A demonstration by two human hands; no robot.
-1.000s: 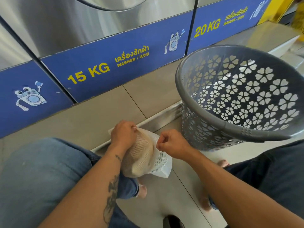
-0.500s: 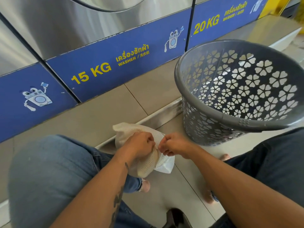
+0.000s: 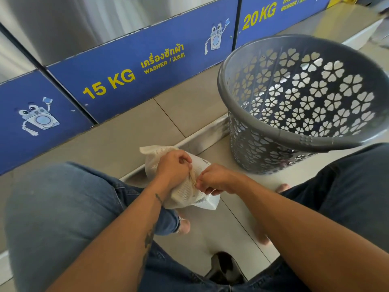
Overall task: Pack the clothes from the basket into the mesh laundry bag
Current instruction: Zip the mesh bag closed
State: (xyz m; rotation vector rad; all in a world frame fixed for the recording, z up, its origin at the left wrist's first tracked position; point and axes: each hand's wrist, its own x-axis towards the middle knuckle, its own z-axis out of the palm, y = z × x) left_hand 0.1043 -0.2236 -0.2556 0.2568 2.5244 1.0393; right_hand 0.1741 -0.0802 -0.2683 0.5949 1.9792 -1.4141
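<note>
Between the knees, above the tiled floor: cream mesh laundry bag, bulging, neck bunched. Left hand clenched around the gathered neck; right hand just beside it, fingertips pinched on a tan drawstring running between the two hands. Bag's lower corner hanging free under the right hand.

To the right, near the bag but apart from it: grey plastic basket with flower-shaped cut-outs, upright, standing on the floor; no clothes visible through the open top. Jeans-clad legs on both sides, bare toes showing on the tiles.

Beyond the bag, a metal-edged step up to a raised beige-tiled ledge. Behind it, a row of steel-fronted washing machines with blue base panels, marked "15 KG" and "20 KG" in yellow, "WASHER" and a cartoon washer beside the lettering.
</note>
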